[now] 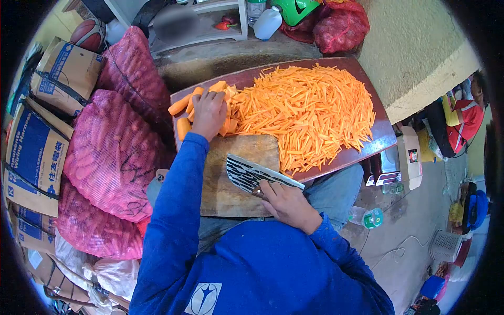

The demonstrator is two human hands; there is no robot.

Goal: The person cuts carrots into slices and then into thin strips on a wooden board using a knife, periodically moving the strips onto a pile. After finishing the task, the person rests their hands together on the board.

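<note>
My left hand [210, 114] reaches to the far left of the table, its fingers curled over thick carrot pieces [228, 126]; the fingertips are partly hidden. Whole peeled carrots [180, 105] lie beside it. In my right hand [290, 205] is a broad cleaver [257, 173] with dark streaks on its blade, held flat above the wooden cutting board [239, 202]. A large heap of carrot sticks [310, 113] covers much of the reddish-brown table [380, 137], just beyond the board.
Red mesh sacks [113, 152] and strapped cardboard boxes [34, 152] crowd the left side. A concrete ledge [420, 52] stands at the back right. On the floor at right are a plastic bottle [370, 217] and an open carton [409, 157]. Another person [464, 123] is at the far right.
</note>
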